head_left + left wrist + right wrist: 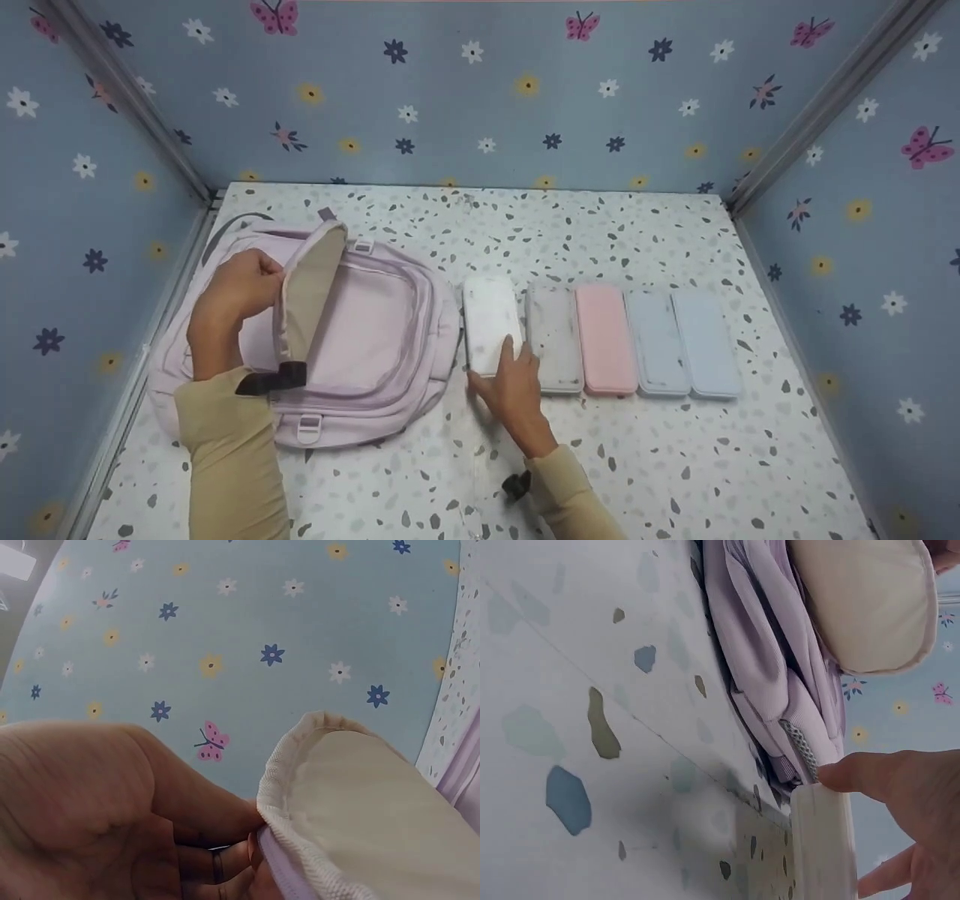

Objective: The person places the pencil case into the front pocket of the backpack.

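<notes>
My left wrist view best shows my left hand (142, 810) pinching the edge of the flap (367, 802). From above, my right hand (514, 390) grips the white case (489, 322) between backpack (367, 326) and grey case (553, 337), with open desk (675, 465) nearer me.

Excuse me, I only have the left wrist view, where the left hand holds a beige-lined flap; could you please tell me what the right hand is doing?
Observer: The right hand grips the near end of a white case, as the head view shows.
Operator: Thank you; is anything lying to the right of that case?
Observer: Yes, in order going right: a grey case, a pink case and two pale blue cases.
</notes>
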`<move>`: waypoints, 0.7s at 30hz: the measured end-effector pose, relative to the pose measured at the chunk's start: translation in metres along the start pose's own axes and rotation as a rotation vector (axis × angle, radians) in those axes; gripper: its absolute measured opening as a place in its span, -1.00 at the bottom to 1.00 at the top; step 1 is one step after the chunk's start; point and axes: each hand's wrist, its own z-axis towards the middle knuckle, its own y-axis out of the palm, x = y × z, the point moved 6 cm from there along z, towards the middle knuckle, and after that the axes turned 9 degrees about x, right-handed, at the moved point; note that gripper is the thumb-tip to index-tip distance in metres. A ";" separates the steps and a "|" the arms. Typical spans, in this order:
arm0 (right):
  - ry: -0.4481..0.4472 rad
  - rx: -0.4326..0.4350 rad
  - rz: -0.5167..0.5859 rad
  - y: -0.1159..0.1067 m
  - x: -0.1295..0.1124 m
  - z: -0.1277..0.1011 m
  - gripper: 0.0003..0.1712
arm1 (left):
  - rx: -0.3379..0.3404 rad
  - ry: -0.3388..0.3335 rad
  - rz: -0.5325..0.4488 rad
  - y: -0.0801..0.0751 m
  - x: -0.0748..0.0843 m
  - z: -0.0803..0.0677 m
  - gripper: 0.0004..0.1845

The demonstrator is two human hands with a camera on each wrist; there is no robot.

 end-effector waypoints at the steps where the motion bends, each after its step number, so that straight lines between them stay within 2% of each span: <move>1: -0.007 0.013 0.017 -0.002 0.001 0.001 0.03 | -0.001 -0.007 0.005 0.000 0.000 0.000 -0.61; 5: -0.046 0.047 0.057 -0.007 0.007 0.007 0.00 | -0.005 -0.022 0.021 -0.001 -0.003 0.000 -0.57; 11: -0.098 0.062 0.101 -0.014 0.021 0.016 -0.03 | 0.007 -0.004 0.038 -0.003 -0.005 0.002 -0.53; 16: -0.153 0.125 0.170 -0.024 0.030 0.022 -0.09 | 0.040 0.026 0.049 -0.004 -0.005 0.002 -0.56; 21: -0.144 0.154 0.235 -0.032 0.035 0.027 -0.11 | 0.070 0.026 0.045 -0.006 -0.006 0.002 -0.60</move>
